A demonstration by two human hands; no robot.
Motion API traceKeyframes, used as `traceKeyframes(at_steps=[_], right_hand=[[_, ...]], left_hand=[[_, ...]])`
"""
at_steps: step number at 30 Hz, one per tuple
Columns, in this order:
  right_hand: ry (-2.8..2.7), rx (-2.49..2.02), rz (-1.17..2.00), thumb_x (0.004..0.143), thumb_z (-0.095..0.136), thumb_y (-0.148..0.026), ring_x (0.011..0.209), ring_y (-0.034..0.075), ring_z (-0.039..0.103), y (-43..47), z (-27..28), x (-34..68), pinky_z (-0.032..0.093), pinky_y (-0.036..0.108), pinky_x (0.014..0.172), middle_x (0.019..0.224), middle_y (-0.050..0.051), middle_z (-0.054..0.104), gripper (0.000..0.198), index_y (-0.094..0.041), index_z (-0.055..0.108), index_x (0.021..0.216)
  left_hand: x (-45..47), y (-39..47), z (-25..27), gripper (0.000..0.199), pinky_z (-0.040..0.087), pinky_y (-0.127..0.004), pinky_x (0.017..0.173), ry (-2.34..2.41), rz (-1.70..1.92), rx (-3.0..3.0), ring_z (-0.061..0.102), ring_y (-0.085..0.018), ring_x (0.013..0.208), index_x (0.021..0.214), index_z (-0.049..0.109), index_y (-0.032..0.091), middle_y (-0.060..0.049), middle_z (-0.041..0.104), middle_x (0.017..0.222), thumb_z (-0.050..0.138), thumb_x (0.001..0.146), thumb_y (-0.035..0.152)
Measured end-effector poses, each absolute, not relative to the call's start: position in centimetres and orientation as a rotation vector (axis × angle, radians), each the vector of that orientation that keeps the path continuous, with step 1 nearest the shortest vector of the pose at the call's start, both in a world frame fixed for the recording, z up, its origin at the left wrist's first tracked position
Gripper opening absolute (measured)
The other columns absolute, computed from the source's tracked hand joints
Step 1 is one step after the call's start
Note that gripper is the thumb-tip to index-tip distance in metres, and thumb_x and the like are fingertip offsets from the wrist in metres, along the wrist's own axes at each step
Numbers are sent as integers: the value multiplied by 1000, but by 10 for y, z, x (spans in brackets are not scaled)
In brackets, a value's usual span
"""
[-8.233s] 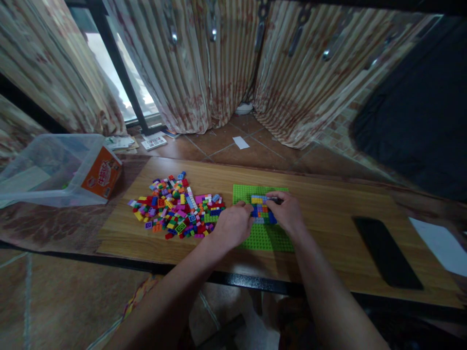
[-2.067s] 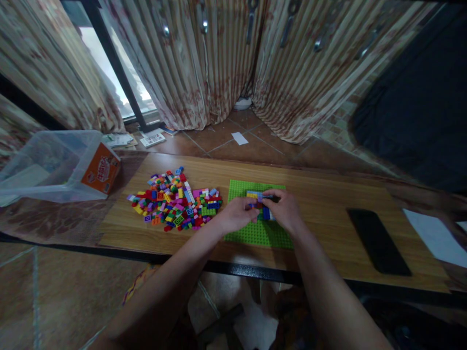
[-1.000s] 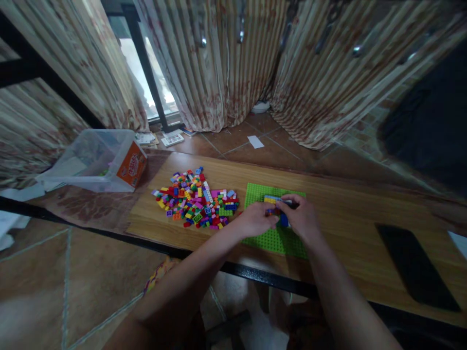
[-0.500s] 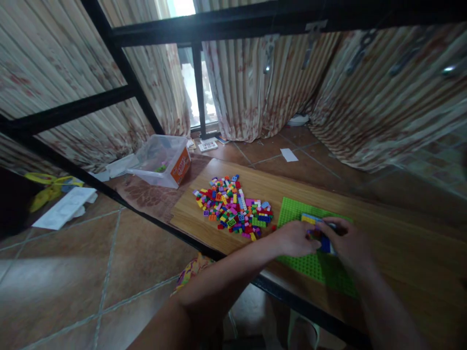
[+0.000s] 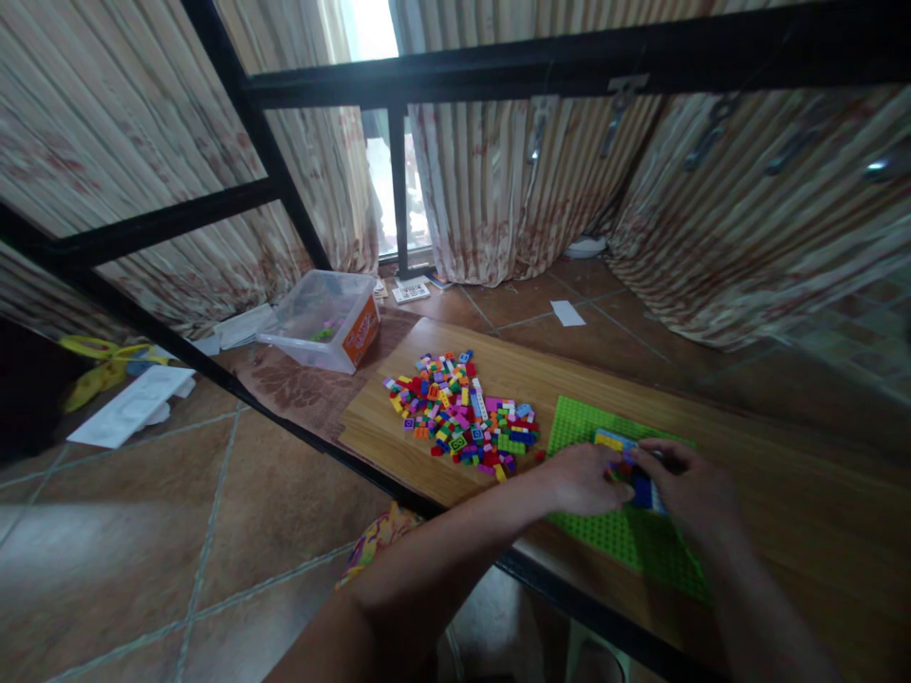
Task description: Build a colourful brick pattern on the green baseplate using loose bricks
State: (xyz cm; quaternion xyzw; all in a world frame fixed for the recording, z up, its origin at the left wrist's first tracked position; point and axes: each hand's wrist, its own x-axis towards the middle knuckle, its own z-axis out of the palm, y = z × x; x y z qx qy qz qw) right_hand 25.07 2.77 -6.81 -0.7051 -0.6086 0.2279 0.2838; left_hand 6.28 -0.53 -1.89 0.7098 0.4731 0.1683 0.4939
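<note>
Left hand [image 5: 589, 481]: fingers bent, tips against left side of a low multicolour block build of plastic studded bricks [image 5: 642, 491] (yellow, light blue, dark blue showing). Can't tell if it's clamped on a brick; fingers hide the spot. Right hand [image 5: 689, 482]: thumb and fingers at right side and top of same build, wrist toward the near right. Grip unclear, fingertips dim and partly overlapping. Build sits between the two hands, partly covered by both.

Under build and hands: bright green square studded baseplate [image 5: 594, 534], flat. One small loose red brick [image 5: 540, 456] just beside its left edge. Further left, past the left hand, wide heap of mixed-colour plastic bricks [image 5: 455, 417], apart from the baseplate. All on light-brown wood-grain worktop [image 5: 384, 427] with dark edge.

Beyond worktop's left end: clear plastic bin [image 5: 303, 353], orange label on side, a few green and pink bits inside, standing on brown patterned cloth [image 5: 291, 389]. Farther out: white paper sheet [image 5: 567, 313] on brown tiled floor [image 5: 142, 522], black bar frame [image 5: 470, 81], striped floral curtains [image 5: 498, 199].
</note>
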Motion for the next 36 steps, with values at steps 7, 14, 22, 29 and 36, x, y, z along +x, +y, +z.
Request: traceKeyframes(at_steps=[7, 14, 22, 29, 36], right_hand=[[-1638, -1884, 587, 71, 59, -54, 70, 26, 65, 30, -60, 252, 47, 37, 61, 78, 9, 74, 39, -22, 75, 84], [-1573, -1863, 587, 71, 61, -49, 69, 24, 66, 27, -51, 247, 47, 34, 61, 80, 8, 75, 33, -22, 76, 84], [-1589, -1820, 618, 73, 60, -47, 74, 24, 66, 27, -53, 245, 49, 36, 67, 81, 8, 74, 32, -22, 75, 85], [-1562, -1797, 616, 72, 60, -46, 78, 24, 67, 25, -48, 242, 49, 36, 72, 83, 7, 74, 32, -21, 75, 85], [-1516, -1791, 660, 73, 59, -45, 79, 24, 67, 25, -43, 246, 49, 36, 73, 84, 9, 75, 32, -20, 74, 85]], left_hand=[[39, 3, -18, 35, 50, -24, 69, 1140, 463, 1816, 63, -15, 73, 116, 67, 17, -2, 70, 83, 53, 88, 33], [-35, 21, 1, 34, 51, -25, 78, 1620, 648, 1929, 67, -18, 83, 114, 69, 12, -9, 74, 93, 50, 87, 19], [-93, 19, 5, 38, 48, -30, 94, 1877, 218, 2204, 64, -22, 105, 97, 77, 21, -8, 71, 108, 52, 71, 7], [-76, 20, 4, 32, 45, -34, 102, 1780, 116, 2383, 59, -25, 112, 88, 76, 16, -12, 69, 106, 52, 69, 7], [-78, 25, 1, 26, 48, -33, 97, 1795, 100, 2356, 61, -25, 105, 83, 75, 16, -12, 69, 100, 52, 72, 10]])
